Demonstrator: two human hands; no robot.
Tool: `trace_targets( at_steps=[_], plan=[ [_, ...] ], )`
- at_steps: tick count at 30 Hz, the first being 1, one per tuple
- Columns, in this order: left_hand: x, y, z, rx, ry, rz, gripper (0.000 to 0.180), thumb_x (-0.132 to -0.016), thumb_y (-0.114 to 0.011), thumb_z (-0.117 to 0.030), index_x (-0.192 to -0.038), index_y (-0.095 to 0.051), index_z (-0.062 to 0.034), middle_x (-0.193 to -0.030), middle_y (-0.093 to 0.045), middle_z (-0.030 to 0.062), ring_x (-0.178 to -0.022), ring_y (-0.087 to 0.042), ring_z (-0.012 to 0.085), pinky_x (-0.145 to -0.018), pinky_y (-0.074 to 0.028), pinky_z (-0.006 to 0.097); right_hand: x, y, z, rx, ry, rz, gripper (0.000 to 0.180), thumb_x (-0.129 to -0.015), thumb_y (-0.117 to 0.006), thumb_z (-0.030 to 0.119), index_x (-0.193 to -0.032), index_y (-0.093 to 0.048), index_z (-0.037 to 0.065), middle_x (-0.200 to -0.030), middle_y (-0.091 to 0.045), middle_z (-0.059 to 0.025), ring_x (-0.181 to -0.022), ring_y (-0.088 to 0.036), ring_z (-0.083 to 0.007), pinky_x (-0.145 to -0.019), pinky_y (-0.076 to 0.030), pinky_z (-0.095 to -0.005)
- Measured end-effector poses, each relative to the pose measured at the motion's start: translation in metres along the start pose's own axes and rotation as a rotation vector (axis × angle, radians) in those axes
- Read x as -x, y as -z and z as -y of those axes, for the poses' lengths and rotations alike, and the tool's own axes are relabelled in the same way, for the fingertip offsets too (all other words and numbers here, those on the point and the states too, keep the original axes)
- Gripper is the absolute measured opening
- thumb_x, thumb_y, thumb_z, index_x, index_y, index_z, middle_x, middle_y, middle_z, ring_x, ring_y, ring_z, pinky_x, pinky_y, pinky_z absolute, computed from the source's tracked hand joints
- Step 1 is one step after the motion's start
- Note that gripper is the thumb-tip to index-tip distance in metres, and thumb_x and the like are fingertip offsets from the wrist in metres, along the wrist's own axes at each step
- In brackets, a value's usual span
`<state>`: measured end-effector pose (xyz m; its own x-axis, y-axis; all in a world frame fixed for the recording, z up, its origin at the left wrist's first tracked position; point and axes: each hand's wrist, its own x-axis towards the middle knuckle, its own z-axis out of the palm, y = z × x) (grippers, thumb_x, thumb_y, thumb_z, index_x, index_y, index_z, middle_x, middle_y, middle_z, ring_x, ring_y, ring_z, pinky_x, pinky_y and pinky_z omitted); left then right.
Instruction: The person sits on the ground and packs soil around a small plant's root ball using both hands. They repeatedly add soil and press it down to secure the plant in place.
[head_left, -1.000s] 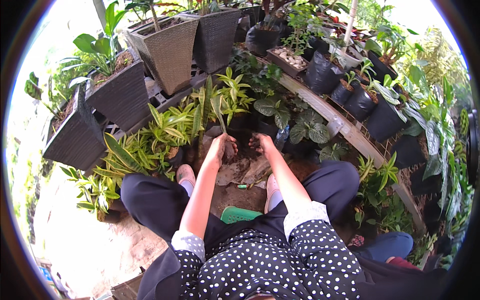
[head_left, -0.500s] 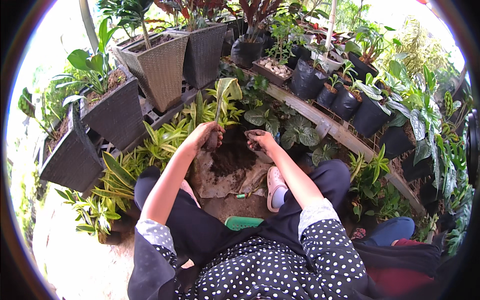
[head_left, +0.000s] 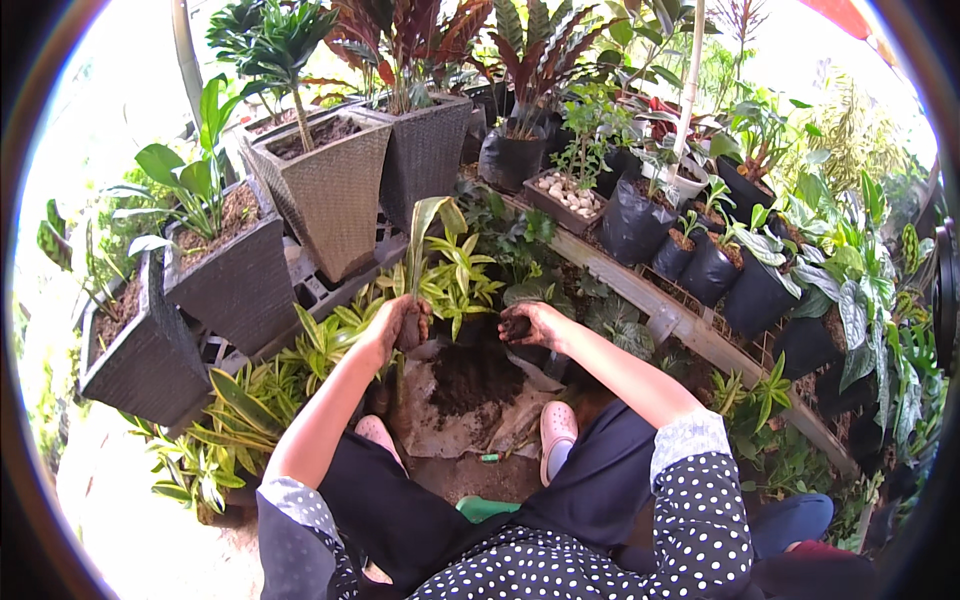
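Note:
My left hand (head_left: pixel 388 332) is closed round the soil-covered base of a plant with a long, drooping yellow-green leaf (head_left: pixel 420 240), which stands up above my fingers. Opposite it, my right hand (head_left: pixel 545 328) has its fingers curled about a dark clump of soil (head_left: pixel 515 328). Both hands are dirty and held apart in the air. Between my feet, below them, a heap of dark loose soil (head_left: pixel 470 380) lies on a worn, pale sack (head_left: pixel 418 405). Whether the plant has roots is hidden by my left hand.
Tall dark planters (head_left: pixel 235 300) line the left, with variegated plants (head_left: pixel 315 340) below. On the right, black bag pots (head_left: pixel 635 220) stand behind a metal rail (head_left: pixel 640 300). Something green (head_left: pixel 485 508) lies between my legs. Another person's blue-clad part (head_left: pixel 795 522) shows at lower right.
The view has tilted upward, so the plants and sack sit lower in it. My hands have moved farther apart, and the soil clump in my right hand now shows more plainly.

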<state>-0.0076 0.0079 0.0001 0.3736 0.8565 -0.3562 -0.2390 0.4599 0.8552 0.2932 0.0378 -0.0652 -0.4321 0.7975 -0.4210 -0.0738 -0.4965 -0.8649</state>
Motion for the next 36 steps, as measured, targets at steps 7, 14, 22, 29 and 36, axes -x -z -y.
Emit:
trace_targets(
  at_steps=[7, 14, 22, 29, 36],
  plan=[
    [-0.025, 0.019, 0.017, 0.155, -0.033, 0.048, 0.029, -0.091, -0.039, -0.032, -0.086, -0.054, -0.0069, -0.065, -0.053, 0.002, -0.058, -0.055, 0.0182, -0.059, -0.047, 0.03, -0.012, -0.003, 0.009, -0.011, -0.069, 0.07, 0.029, -0.087, -0.053, 0.021, -0.109, -0.056, 0.003, -0.089, -0.065, -0.0076, -0.081, -0.064, -0.0194, -0.078, -0.05, -0.0361],
    [-0.033, 0.014, 0.018, 0.166, -0.033, -0.018, 0.031, -0.091, -0.042, -0.035, -0.086, -0.053, -0.0065, -0.066, -0.053, 0.0022, -0.059, -0.055, 0.0186, -0.059, -0.047, 0.03, -0.021, -0.006, 0.006, 0.493, 0.011, -0.175, 0.03, -0.084, -0.061, 0.025, -0.097, -0.063, -0.002, -0.089, -0.066, -0.0081, -0.063, -0.062, -0.0143, -0.054, -0.05, -0.0297],
    [-0.027, 0.009, 0.012, 0.105, -0.046, -0.057, 0.026, -0.09, -0.043, -0.031, -0.083, -0.052, -0.0069, -0.066, -0.051, 0.0022, -0.059, -0.053, 0.0159, -0.059, -0.047, 0.029, -0.019, -0.013, 0.016, 0.178, -0.204, -0.225, 0.024, -0.08, -0.067, 0.016, -0.092, -0.061, -0.004, -0.086, -0.065, -0.0116, -0.068, -0.063, -0.0179, -0.06, -0.052, -0.0282],
    [-0.023, 0.002, 0.01, 0.094, -0.056, -0.101, 0.025, -0.089, -0.046, -0.029, -0.08, -0.052, -0.0066, -0.065, -0.051, 0.0028, -0.057, -0.052, 0.0148, -0.058, -0.047, 0.028, -0.019, -0.011, 0.014, 0.04, 0.093, -0.073, 0.025, -0.086, -0.058, 0.009, -0.106, -0.055, -0.006, -0.092, -0.064, -0.016, -0.083, -0.065, -0.022, -0.072, -0.054, -0.0304],
    [-0.026, 0.003, 0.01, 0.131, -0.078, -0.068, 0.027, -0.091, -0.044, -0.031, -0.081, -0.052, -0.0065, -0.066, -0.052, 0.0026, -0.057, -0.052, 0.0152, -0.058, -0.047, 0.028, -0.005, -0.023, 0.044, 0.0, 0.141, -0.064, 0.022, -0.089, -0.051, 0.007, -0.107, -0.054, -0.006, -0.094, -0.064, -0.018, -0.087, -0.065, -0.0243, -0.076, -0.054, -0.0327]
  ],
)
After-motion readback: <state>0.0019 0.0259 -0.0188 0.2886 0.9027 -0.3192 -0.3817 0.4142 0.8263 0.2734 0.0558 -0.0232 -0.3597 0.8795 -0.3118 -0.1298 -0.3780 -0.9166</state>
